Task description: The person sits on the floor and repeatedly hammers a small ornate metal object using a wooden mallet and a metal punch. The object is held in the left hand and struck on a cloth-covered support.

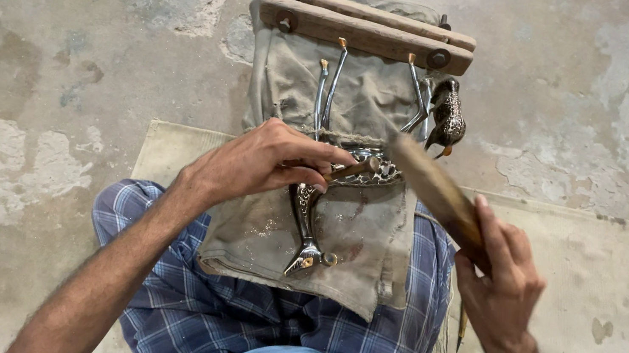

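Note:
My left hand (270, 162) pinches a small chisel-like punch (352, 169) with a wooden-coloured shank, its tip resting on a shiny engraved metal bird figure (306, 211) that lies on a grey cloth (360, 236) over my lap. My right hand (500, 285) grips a wooden mallet stick (437, 191), raised and slanting toward the punch. A second, dark engraved bird (447, 116) sits at the cloth's upper right.
A wooden clamp block (362, 28) with bolts lies at the cloth's far end, with several bent metal rods (327, 93) below it. A pale mat (598, 278) covers the stained concrete floor (77, 57). A thin tool (463, 328) lies by my right wrist.

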